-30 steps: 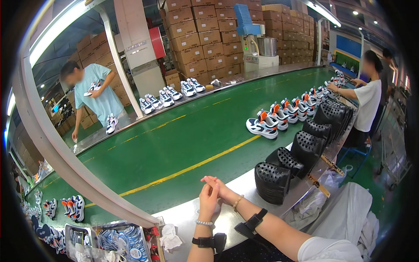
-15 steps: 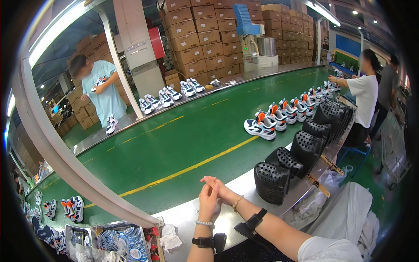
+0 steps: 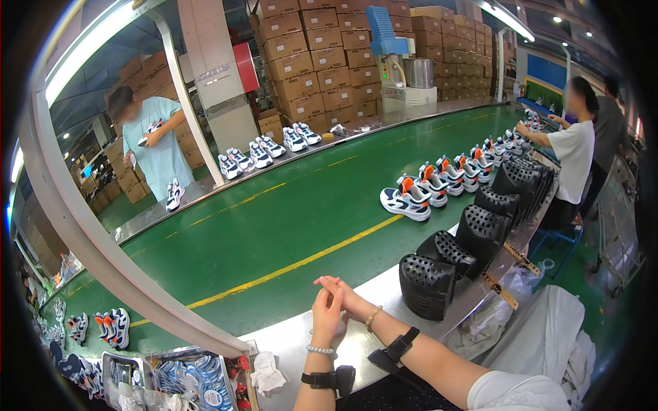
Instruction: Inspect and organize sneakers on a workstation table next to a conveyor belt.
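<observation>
My left hand (image 3: 327, 312) and my right hand (image 3: 347, 296) are folded together above the near metal edge of the green conveyor belt (image 3: 295, 233). The fingers press against each other, and no object shows between them. Beaded bracelets and black straps circle both wrists and forearms. To the right of my hands, the closest thing is a black perforated shoe-shaped form (image 3: 426, 288), the first in a row along the metal ledge. Beyond it on the belt stands a white, navy and orange sneaker (image 3: 406, 200), at the front of a line of similar ones.
A white post (image 3: 137, 274) rises at my left, beside a crumpled white cloth (image 3: 266, 373) and a tray of blue-and-white pieces (image 3: 194, 383). Finished-looking sneakers (image 3: 260, 154) line the far ledge. One person (image 3: 157, 140) works across the belt; another (image 3: 572, 151) works at right.
The sneakers on the belt have shifted slightly left. At right, the co-worker's arms have drawn in; across the belt, the other person's free hand has shifted. My hands stay put.
</observation>
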The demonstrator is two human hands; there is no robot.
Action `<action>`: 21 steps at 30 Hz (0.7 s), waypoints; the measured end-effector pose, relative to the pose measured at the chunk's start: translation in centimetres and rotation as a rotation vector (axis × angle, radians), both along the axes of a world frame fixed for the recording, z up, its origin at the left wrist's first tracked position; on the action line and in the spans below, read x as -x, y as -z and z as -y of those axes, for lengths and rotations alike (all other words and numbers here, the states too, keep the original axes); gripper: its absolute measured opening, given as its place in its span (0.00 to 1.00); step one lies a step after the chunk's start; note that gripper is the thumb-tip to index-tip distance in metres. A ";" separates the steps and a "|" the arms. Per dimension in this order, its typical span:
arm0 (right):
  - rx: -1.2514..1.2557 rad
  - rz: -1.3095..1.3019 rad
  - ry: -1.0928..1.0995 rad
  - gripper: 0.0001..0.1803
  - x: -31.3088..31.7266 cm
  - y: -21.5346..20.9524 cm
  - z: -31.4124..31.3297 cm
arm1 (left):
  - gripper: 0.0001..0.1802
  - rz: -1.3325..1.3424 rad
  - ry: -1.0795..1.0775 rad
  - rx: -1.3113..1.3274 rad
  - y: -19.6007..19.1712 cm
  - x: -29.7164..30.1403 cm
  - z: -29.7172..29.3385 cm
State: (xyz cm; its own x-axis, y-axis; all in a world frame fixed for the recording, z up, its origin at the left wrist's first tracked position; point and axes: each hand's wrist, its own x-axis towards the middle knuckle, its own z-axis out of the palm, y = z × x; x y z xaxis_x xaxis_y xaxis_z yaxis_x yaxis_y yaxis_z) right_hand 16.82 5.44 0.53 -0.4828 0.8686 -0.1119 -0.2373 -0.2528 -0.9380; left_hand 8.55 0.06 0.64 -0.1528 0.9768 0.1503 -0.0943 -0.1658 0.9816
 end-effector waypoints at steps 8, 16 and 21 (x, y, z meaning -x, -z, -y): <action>0.056 -0.001 -0.021 0.25 -0.7 -0.4 0.1 | 0.21 0.011 0.015 0.011 -0.6 -0.6 0.1; 0.071 -0.032 -0.005 0.23 -0.6 0.2 -0.2 | 0.21 0.037 0.032 0.009 -0.2 -0.6 -0.2; 0.069 -0.055 -0.008 0.23 -0.6 0.5 -0.4 | 0.21 0.069 0.045 0.053 0.0 -0.7 -0.3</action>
